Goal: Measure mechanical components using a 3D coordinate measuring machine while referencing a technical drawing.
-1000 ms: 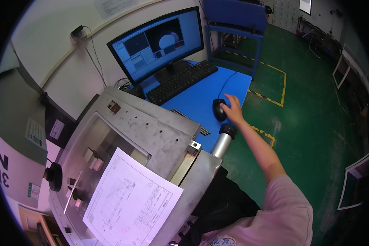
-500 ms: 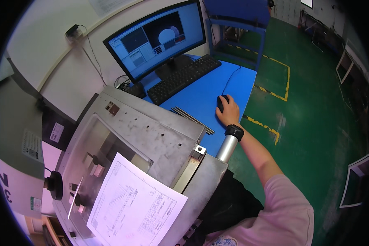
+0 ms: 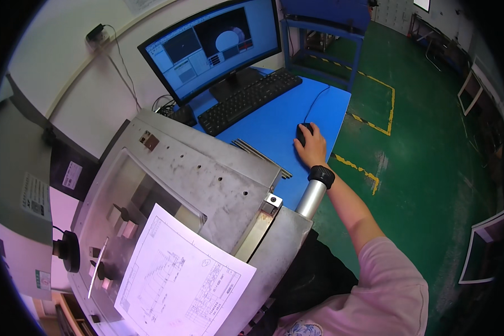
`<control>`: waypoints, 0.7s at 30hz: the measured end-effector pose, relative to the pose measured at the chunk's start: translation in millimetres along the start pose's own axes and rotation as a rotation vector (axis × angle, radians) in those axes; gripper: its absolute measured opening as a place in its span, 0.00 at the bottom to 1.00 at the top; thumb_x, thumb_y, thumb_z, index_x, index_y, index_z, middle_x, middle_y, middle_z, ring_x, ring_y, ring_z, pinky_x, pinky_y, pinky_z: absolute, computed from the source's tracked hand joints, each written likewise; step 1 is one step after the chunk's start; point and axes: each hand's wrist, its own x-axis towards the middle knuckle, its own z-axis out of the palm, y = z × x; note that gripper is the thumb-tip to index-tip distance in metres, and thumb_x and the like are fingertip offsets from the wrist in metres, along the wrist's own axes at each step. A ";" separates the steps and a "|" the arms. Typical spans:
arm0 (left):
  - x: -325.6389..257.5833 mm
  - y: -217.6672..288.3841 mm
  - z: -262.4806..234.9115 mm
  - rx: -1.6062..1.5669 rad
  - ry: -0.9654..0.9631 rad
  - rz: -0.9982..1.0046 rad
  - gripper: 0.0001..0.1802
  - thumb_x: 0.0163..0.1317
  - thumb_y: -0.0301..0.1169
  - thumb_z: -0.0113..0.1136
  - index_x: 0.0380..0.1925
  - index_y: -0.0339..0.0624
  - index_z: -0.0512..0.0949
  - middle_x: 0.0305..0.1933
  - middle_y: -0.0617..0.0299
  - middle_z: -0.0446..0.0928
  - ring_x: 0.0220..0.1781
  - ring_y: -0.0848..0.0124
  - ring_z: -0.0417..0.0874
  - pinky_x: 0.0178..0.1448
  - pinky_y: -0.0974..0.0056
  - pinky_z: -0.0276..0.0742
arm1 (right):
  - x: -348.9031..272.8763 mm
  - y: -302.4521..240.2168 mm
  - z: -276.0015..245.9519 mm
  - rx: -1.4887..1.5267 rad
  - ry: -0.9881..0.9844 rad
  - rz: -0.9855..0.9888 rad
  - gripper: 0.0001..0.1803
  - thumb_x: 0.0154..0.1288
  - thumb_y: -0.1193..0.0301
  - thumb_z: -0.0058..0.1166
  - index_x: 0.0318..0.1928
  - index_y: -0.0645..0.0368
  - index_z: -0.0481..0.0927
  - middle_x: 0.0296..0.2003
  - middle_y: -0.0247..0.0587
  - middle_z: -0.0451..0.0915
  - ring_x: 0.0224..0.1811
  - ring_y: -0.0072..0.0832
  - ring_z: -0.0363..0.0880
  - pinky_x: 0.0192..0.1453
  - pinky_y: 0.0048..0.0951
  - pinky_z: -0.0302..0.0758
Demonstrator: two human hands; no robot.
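My right hand [image 3: 312,147] rests on a black computer mouse [image 3: 302,133] on the blue desk [image 3: 269,126], fingers curled over it. The arm reaches out from a pink sleeve at the lower right. A black keyboard [image 3: 249,99] lies to the left of the mouse, in front of a monitor [image 3: 213,47] showing blue software windows with a round white shape. My left hand is out of view.
A grey metal machine cover [image 3: 201,179] with a window fills the lower left, and a printed drawing sheet [image 3: 185,277] lies on it. A metal handle with a black knob [image 3: 317,187] stands by my forearm. Green floor with yellow-black tape lies to the right.
The view has shifted so the desk and monitor sit more central. My right hand stays on the mouse, drawn slightly nearer along the desk.
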 end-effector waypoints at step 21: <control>-9.7 -13.7 11.0 -0.368 -0.026 -0.263 0.22 0.63 0.41 0.37 0.40 0.29 0.69 0.41 0.47 0.68 0.44 0.56 0.67 0.51 0.54 0.60 | 2.6 1.5 0.9 0.022 -0.014 -0.017 0.25 0.48 0.63 0.55 0.49 0.50 0.71 0.53 0.50 0.63 0.53 0.45 0.64 0.56 0.41 0.61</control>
